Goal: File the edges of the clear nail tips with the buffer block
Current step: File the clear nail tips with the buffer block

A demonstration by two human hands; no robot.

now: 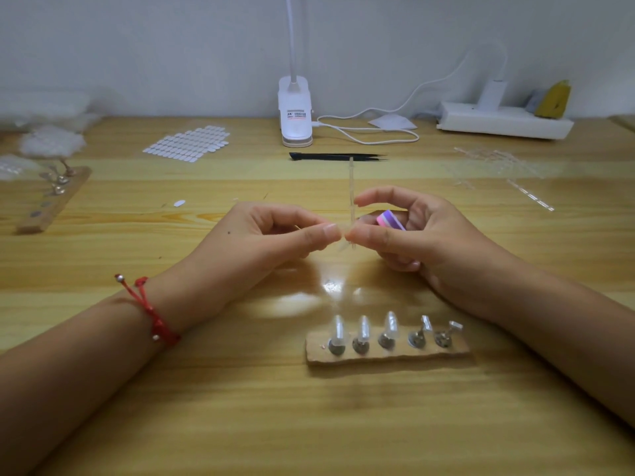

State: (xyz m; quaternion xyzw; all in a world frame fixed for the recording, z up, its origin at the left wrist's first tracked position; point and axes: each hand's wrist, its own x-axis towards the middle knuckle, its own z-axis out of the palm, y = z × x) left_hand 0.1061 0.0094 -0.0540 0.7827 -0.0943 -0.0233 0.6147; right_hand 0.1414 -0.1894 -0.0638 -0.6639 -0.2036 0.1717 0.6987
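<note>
My left hand (275, 231) and my right hand (409, 231) meet at the middle of the table, fingertips almost touching. Between them stands a thin clear strip of nail tips (351, 187), upright, pinched near its lower end by the thumbs and forefingers of both hands. The pink and purple buffer block (390, 219) is tucked in my right hand under the curled fingers. In front of me a wooden holder (388, 353) carries clear nail tips (338, 329) on small metal stands.
A white clip lamp (295, 111) stands at the back centre, black tweezers (336, 156) in front of it. A sheet of nail stickers (187, 144) lies back left, a second wooden holder (51, 201) at the left, clear strips (498, 166) back right, a power strip (505, 123) beyond.
</note>
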